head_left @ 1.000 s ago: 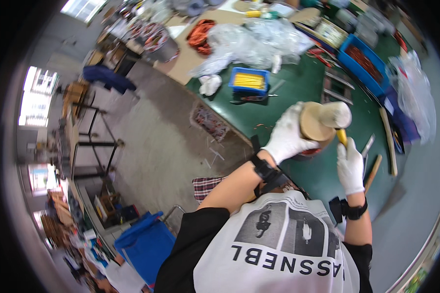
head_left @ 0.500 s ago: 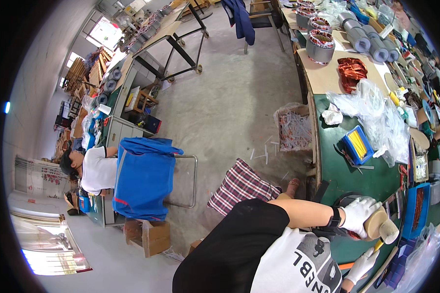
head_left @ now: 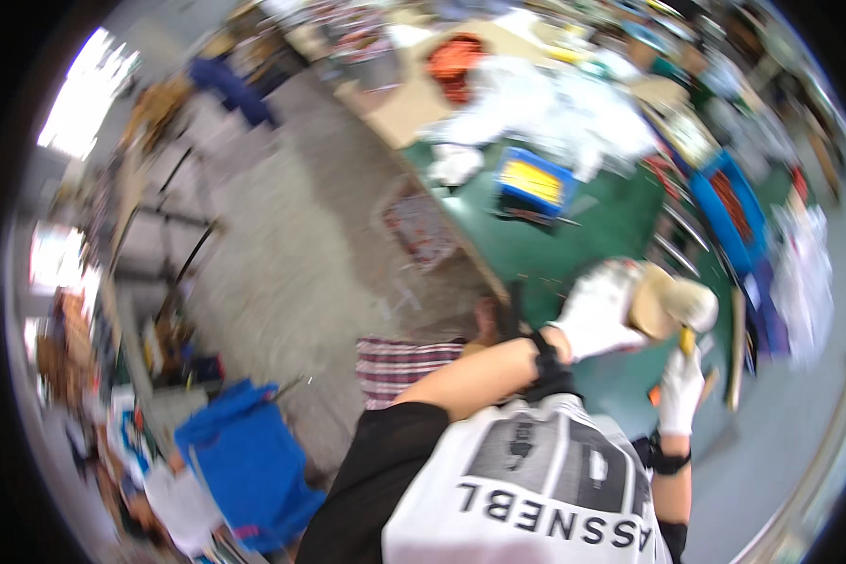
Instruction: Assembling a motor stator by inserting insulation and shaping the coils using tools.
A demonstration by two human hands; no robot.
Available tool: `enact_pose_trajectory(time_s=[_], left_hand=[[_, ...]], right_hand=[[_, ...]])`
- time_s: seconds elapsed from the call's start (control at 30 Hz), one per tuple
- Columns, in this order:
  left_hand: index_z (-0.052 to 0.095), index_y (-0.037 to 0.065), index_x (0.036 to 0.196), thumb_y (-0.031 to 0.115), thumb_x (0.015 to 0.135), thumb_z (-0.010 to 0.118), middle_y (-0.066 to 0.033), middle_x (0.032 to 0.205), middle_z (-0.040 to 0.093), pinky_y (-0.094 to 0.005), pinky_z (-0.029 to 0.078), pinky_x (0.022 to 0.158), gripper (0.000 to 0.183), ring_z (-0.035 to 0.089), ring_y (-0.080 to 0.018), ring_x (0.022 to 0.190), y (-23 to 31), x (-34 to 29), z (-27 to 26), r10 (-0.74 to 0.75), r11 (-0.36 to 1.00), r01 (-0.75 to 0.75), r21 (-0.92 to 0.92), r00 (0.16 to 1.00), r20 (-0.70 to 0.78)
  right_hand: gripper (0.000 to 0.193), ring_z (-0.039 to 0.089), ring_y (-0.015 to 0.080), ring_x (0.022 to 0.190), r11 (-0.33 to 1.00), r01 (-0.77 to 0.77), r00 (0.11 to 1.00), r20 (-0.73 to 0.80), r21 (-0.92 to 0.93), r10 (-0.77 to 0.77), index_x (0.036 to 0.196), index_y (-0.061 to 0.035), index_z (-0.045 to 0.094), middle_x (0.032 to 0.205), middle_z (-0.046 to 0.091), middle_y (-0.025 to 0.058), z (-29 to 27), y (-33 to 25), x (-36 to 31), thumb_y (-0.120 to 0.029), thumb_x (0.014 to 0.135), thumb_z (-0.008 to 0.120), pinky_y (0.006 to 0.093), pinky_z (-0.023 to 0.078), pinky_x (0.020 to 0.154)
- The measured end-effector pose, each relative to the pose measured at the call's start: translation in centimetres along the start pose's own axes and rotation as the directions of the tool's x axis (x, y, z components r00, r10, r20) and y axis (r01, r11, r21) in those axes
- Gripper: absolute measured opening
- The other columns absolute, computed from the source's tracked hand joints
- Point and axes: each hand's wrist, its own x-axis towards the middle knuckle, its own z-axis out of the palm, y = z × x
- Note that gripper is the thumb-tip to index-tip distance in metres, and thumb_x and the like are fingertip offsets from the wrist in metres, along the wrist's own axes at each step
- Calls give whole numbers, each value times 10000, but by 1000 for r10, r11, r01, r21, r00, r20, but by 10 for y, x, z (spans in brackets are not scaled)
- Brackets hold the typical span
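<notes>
The left hand (head_left: 592, 315), in a white glove, lies against the near-left side of a round beige block (head_left: 649, 303); its fingers are clamped around the block, the thumb along the lower edge. The right hand (head_left: 679, 390), also gloved, has its fingers closed on the yellow handle of a mallet (head_left: 696, 306), whose pale, rounded head meets or overlaps the block's right side; blur hides whether they touch. The block is over the right part of the green worktop (head_left: 526, 258), just in front of the person.

Dark capital lettering (head_left: 541, 520) crosses the front of the white shirt (head_left: 423, 512), upside down in this view, with grey printed pictures (head_left: 522, 446) beside it. Any marks on the other things are too blurred to read.

Farther along the worktop stand a small blue tray (head_left: 509, 202) of yellow strips (head_left: 533, 179), a heap of clear plastic bags (head_left: 555, 108) and an orange-red coil bundle (head_left: 454, 66). A longer blue bin (head_left: 707, 193) is near the far right edge.
</notes>
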Motion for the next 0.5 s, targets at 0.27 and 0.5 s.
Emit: enact_pose_trajectory(time_s=[0.27,0.5], left_hand=[[329,75,1360,354,570,816,-179,1317,422,-461,388,996,969,438,-367,1200,-2,5,18,-13,995,3,102,996,91],[310,74,1371,345,585,818,-163,1336,409,-459,385,999,974,431,-360,1211,7,4,17,-72,991,57,118,989,133]], right_hand=[[206,469,184,511,953,-256,961,-61,161,268,931,-18,554,599,477,109,-70,-50,30,-218,926,508,334,380,497],[348,556,163,565,714,91,909,-352,694,225,944,-20,540,661,573,61,-69,-56,20,-359,958,464,297,409,505]])
